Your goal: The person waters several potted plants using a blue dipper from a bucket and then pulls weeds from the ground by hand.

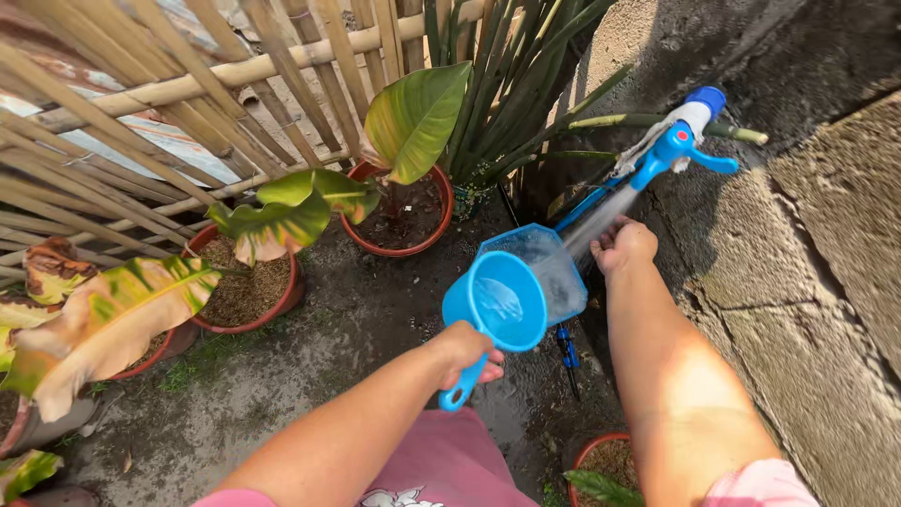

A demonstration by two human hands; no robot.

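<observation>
From the head camera, looking down, the blue tap (pixel 678 143) on the concrete wall (pixel 826 244) serves as the landmark. A stream of water (pixel 601 218) runs from it, slanting down and to the left.

The right hand (pixel 622 244) sits just below and left of the tap, right beside the stream, with its fingers curled loosely; whether they grip anything cannot be told, since the hand is seen from behind.

Further down-left of the tap, the left hand (pixel 466 349) is clenched around the handle of a blue plastic dipper (pixel 497 302), tilted so its round mouth faces the camera, with some water inside. A clear, blue-rimmed container (pixel 544 266) lies between the dipper and the tap, touching the dipper's rim, and the stream falls into it.

Well to the left of the tap stand two terracotta pots (pixel 399 218) with large yellow-green leaves, backed by a bamboo fence (pixel 169 103). A clump of tall sword-shaped leaves (pixel 511 84) rises just left of the tap. Below the tap, the ground (pixel 310 347) is dark and wet, and another pot (pixel 601 460) shows beside the right forearm.
</observation>
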